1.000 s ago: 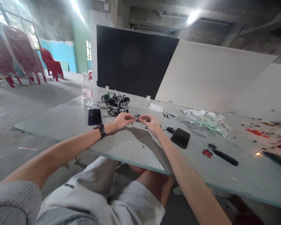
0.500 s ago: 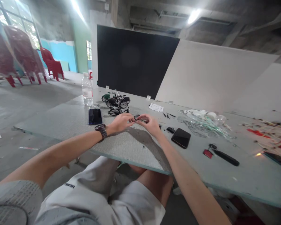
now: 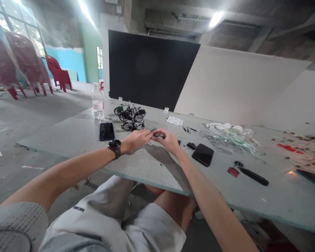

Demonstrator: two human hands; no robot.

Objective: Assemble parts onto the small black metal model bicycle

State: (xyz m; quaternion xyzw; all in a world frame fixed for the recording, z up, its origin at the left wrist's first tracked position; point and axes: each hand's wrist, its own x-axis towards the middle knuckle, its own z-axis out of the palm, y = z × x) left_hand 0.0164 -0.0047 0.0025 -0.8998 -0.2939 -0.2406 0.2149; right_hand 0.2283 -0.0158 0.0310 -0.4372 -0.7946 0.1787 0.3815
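Note:
Both of my hands meet above the table, around a small dark model bicycle part (image 3: pixel 153 131) with a thin wheel-like rim. My left hand (image 3: pixel 138 139), watch on its wrist, has its fingers pressed together at the part's left side. From the right, my right hand (image 3: pixel 168 139) pinches the same part between thumb and fingers. Most of the piece is hidden by the fingers. Just beyond my left hand stand several finished-looking miniature bicycles (image 3: pixel 132 125), black, one with a green piece at its rear.
Left of the bicycles are a water bottle (image 3: pixel 98 101) and a phone (image 3: pixel 106 131). To the right lie a black flat device (image 3: pixel 203 154), a black-handled tool (image 3: pixel 253 176), a paper slip (image 3: pixel 175 121) and heaped plastic scraps (image 3: pixel 231 134). A black board (image 3: pixel 152 70) stands behind.
My left hand has shifted slightly right and its wrist has turned, showing more of the watch face. My right hand stays nearly in place, still at the small part.

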